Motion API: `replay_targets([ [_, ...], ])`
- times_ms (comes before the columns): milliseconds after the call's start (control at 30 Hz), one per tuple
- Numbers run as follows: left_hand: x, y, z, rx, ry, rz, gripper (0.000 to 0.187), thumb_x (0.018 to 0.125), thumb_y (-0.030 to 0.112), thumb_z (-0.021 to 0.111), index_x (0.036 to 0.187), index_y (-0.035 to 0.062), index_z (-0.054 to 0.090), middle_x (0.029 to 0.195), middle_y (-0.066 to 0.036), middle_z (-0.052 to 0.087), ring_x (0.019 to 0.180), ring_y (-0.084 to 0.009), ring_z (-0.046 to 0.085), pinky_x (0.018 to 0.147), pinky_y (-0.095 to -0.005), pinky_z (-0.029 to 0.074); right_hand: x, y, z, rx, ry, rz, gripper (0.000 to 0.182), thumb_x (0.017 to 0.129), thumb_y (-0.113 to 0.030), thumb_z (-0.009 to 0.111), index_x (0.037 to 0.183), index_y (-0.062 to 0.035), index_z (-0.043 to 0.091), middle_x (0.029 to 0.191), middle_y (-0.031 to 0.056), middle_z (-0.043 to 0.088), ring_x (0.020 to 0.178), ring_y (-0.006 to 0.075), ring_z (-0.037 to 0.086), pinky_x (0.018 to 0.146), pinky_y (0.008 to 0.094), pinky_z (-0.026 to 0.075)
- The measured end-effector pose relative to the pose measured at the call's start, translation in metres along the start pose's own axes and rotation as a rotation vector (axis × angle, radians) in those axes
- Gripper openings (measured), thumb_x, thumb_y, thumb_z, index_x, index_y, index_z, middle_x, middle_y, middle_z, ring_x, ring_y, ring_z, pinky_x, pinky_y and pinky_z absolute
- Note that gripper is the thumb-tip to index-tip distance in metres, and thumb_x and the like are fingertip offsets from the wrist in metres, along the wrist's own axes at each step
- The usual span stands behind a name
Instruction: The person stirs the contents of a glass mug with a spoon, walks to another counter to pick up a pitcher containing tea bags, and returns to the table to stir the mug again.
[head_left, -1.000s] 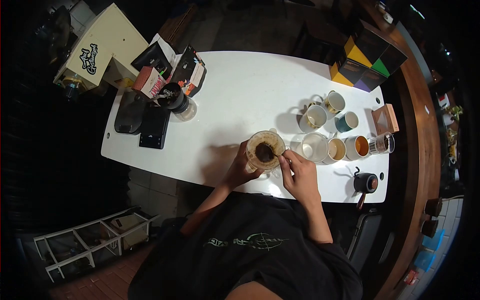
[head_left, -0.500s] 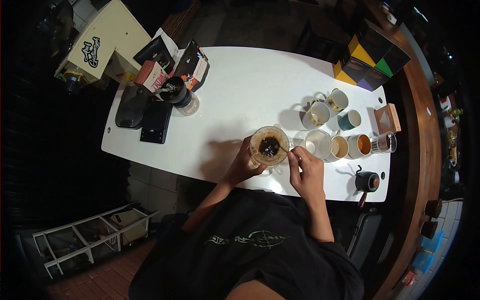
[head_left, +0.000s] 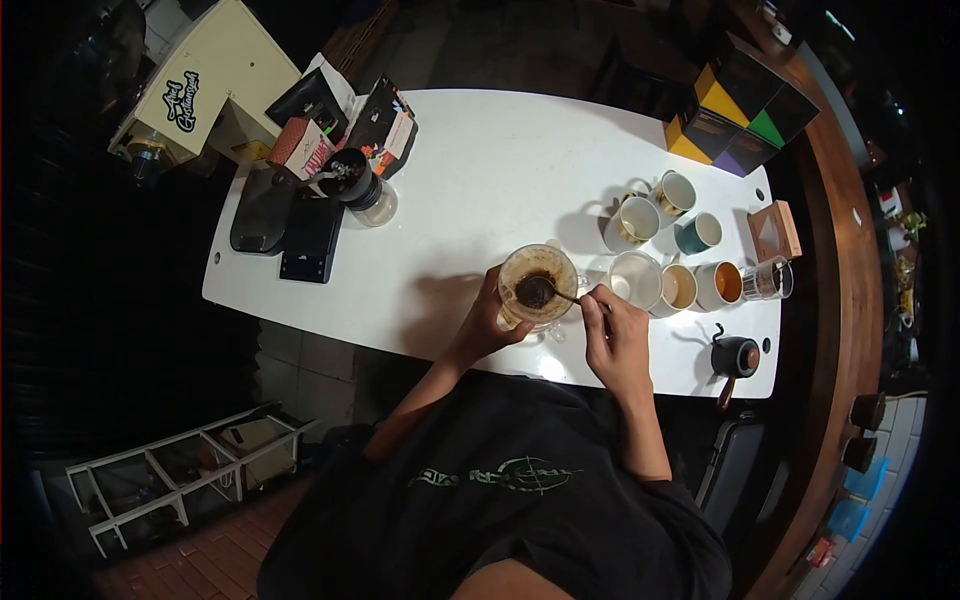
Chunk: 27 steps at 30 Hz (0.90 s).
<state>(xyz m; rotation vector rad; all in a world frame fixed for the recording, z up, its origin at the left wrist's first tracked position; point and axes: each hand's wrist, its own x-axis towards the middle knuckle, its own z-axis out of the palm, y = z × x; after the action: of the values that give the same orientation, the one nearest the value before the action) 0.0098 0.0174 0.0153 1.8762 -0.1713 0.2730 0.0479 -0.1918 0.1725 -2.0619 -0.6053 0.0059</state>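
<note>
A coffee dripper (head_left: 514, 264) lined with a stained paper filter sits near the table's front edge, over a glass vessel mostly hidden beneath it. Dark wet coffee (head_left: 531, 295) lies at the bottom of the filter. My left hand (head_left: 484, 328) is wrapped around the dripper's left side. In my right hand (head_left: 620, 345), pinched between thumb and fingers, is a spoon (head_left: 566, 296) whose bowl reaches down into the coffee. Just right of the dripper stands a clear glass vessel (head_left: 634, 280).
Several mugs, among them a teal one (head_left: 698, 233) and an orange-lined one (head_left: 718, 286), stand on the white table (head_left: 480, 150). A black kettle (head_left: 735, 357) is at right. A hand grinder (head_left: 362, 188), black scale (head_left: 308, 245) and coffee bags are at left.
The spoon has shifted in the filter, and its bowl now shows at the coffee. The shiny liquid surface looks duller. My left hand stays on the dripper.
</note>
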Motion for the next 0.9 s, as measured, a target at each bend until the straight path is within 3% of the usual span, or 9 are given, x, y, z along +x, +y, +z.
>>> replay_targets([
  [200,-0.001,0.002,0.000,0.034,0.009,-0.004,0.079,0.074,0.019,0.079,0.142,0.0006,0.045,0.138,-0.017,0.045,0.131,-0.0343,0.050,0.109,-0.0440,0.044,-0.001,-0.002,0.005,0.013,-0.017,-0.090,0.013,0.098,-0.011,0.063,0.091,-0.0006,0.063,0.069,0.0162,0.062,0.056,0.0335,0.059,0.053,0.0402,0.045],
  [267,-0.001,0.002,0.000,0.051,0.008,0.009,0.079,0.074,0.019,0.079,0.142,0.0005,0.045,0.138,-0.017,0.045,0.131,-0.0342,0.049,0.109,-0.0438,0.044,-0.001,0.001,0.007,-0.107,0.013,-0.134,0.010,0.097,-0.010,0.064,0.091,-0.0017,0.063,0.073,0.0159,0.064,0.059,0.0352,0.062,0.054,0.0412,0.046],
  [667,-0.003,-0.004,0.000,0.125,0.017,0.116,0.083,0.073,0.014,0.080,0.146,0.0046,0.041,0.141,-0.019,0.044,0.132,-0.0369,0.048,0.110,-0.0464,0.044,-0.010,0.000,0.006,-0.042,-0.027,-0.138,0.010,0.096,-0.011,0.065,0.093,-0.0017,0.062,0.079,0.0148,0.066,0.061,0.0349,0.063,0.055,0.0422,0.047],
  [900,-0.001,-0.006,0.001,0.157,0.034,0.163,0.083,0.073,0.012,0.081,0.146,0.0049,0.041,0.141,-0.019,0.044,0.133,-0.0381,0.047,0.110,-0.0479,0.043,-0.011,-0.009,0.000,-0.110,0.051,-0.174,0.010,0.096,-0.012,0.064,0.093,-0.0023,0.062,0.079,0.0135,0.067,0.063,0.0343,0.064,0.055,0.0425,0.048],
])
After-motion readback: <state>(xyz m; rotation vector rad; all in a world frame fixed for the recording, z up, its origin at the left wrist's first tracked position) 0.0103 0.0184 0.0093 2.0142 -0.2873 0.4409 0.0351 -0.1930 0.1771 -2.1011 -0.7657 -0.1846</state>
